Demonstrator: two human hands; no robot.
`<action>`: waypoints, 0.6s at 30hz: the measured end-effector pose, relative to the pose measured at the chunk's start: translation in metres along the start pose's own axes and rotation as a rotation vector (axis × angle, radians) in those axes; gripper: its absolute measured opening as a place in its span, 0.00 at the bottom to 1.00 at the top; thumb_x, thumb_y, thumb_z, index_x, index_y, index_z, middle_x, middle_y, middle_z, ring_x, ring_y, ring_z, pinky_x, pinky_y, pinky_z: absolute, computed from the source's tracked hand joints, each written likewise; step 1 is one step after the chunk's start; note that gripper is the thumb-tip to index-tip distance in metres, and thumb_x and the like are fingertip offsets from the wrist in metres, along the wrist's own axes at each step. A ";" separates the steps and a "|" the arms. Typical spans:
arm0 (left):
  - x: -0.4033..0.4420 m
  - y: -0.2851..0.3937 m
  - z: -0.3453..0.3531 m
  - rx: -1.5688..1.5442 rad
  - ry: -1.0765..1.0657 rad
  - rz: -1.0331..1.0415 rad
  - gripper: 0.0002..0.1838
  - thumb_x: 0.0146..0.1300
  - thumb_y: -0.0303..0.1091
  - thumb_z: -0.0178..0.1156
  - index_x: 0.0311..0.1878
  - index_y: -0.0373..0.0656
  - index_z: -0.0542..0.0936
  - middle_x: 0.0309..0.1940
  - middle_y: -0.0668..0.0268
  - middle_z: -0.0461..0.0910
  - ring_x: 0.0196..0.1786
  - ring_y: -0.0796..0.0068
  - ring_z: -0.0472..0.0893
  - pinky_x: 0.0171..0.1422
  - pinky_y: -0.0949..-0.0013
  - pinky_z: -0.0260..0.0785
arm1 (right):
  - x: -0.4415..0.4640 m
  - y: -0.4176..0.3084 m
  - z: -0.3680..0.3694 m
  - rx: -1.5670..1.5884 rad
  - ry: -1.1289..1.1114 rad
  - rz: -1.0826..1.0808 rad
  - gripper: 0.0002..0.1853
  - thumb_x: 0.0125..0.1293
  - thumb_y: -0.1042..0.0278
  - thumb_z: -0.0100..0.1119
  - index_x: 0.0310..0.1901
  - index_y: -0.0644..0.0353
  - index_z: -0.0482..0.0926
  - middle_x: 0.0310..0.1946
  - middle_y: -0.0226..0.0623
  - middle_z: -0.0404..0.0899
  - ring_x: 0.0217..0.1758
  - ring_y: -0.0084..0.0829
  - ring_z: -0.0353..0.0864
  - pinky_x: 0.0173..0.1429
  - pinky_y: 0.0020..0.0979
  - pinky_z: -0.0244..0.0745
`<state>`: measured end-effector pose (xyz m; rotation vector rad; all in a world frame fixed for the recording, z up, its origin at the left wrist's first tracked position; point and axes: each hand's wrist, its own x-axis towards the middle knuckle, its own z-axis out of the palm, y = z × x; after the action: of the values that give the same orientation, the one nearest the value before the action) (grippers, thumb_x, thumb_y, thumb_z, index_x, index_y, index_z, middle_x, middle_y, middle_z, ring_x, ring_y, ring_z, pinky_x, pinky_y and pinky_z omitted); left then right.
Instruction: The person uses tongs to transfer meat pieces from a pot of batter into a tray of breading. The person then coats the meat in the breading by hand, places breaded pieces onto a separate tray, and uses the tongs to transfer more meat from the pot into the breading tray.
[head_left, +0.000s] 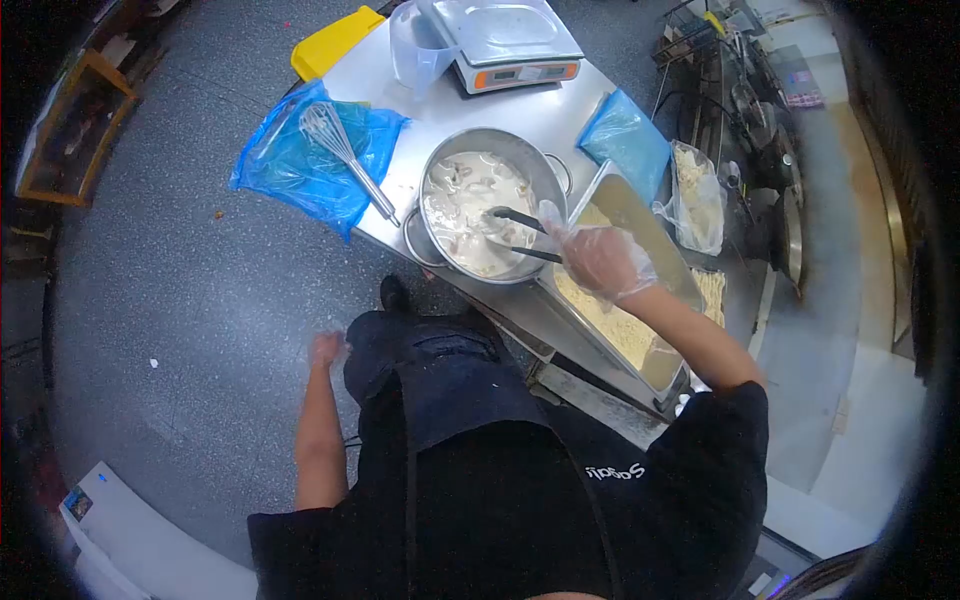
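My right hand [603, 262], in a clear plastic glove, grips a pair of black-handled tongs [525, 220]. The tongs' tips reach into a large metal pot [553, 192] of creamy white liquid with pieces in it. Beside the pot, under my right forearm, is a long metal tray [628, 200] with pale yellow crumbs or flour [610, 325]. My left hand [327, 350] hangs low by my left thigh, away from the table. Its fingers are too small and blurred to make out.
A whisk [345, 155] lies on a blue plastic bag [275, 165] at the table's left edge. Behind the pot stand a clear jug [418, 50] and a scale [520, 75]. Another blue bag [628, 140] and a bag of pale food [695, 200] are to the right.
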<state>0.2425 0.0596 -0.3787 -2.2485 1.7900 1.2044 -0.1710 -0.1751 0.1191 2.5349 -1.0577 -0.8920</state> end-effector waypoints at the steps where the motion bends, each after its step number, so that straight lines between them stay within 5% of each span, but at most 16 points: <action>1: -0.004 -0.003 0.007 0.112 -0.049 0.036 0.18 0.58 0.45 0.46 0.36 0.41 0.80 0.34 0.49 0.79 0.39 0.51 0.79 0.45 0.52 0.67 | 0.001 0.000 0.003 0.018 -0.006 -0.027 0.27 0.61 0.68 0.42 0.63 0.59 0.56 0.15 0.33 0.74 0.15 0.28 0.75 0.16 0.33 0.66; 4: -0.020 -0.026 0.028 0.308 -0.154 0.155 0.17 0.57 0.45 0.49 0.43 0.48 0.79 0.40 0.55 0.79 0.43 0.51 0.77 0.49 0.51 0.67 | 0.000 0.004 -0.002 0.053 -0.026 -0.057 0.25 0.62 0.69 0.42 0.62 0.58 0.59 0.16 0.35 0.74 0.17 0.28 0.76 0.17 0.32 0.67; 13: -0.025 -0.077 0.066 0.338 -0.071 0.231 0.16 0.56 0.45 0.50 0.39 0.44 0.79 0.36 0.53 0.79 0.40 0.49 0.77 0.43 0.50 0.67 | -0.037 0.088 -0.055 -0.027 -0.036 -0.096 0.28 0.62 0.55 0.49 0.64 0.46 0.60 0.16 0.38 0.73 0.16 0.34 0.74 0.21 0.36 0.68; 16: -0.032 -0.036 0.035 0.205 -0.020 0.150 0.17 0.57 0.45 0.50 0.38 0.42 0.78 0.34 0.52 0.79 0.39 0.49 0.77 0.42 0.51 0.68 | -0.039 0.098 -0.090 0.147 -0.173 0.015 0.31 0.59 0.46 0.53 0.64 0.37 0.60 0.15 0.44 0.71 0.17 0.39 0.73 0.22 0.38 0.66; 18: -0.031 -0.008 0.007 -0.076 -0.127 -0.107 0.17 0.58 0.43 0.47 0.39 0.42 0.79 0.38 0.52 0.78 0.43 0.50 0.77 0.48 0.53 0.67 | -0.039 0.097 -0.112 0.206 -0.246 0.071 0.29 0.58 0.49 0.54 0.63 0.38 0.62 0.17 0.44 0.72 0.19 0.40 0.74 0.25 0.40 0.67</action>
<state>0.2440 0.0909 -0.3686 -2.2191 1.5846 1.3814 -0.1758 -0.2156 0.2668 2.5780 -1.3682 -1.1522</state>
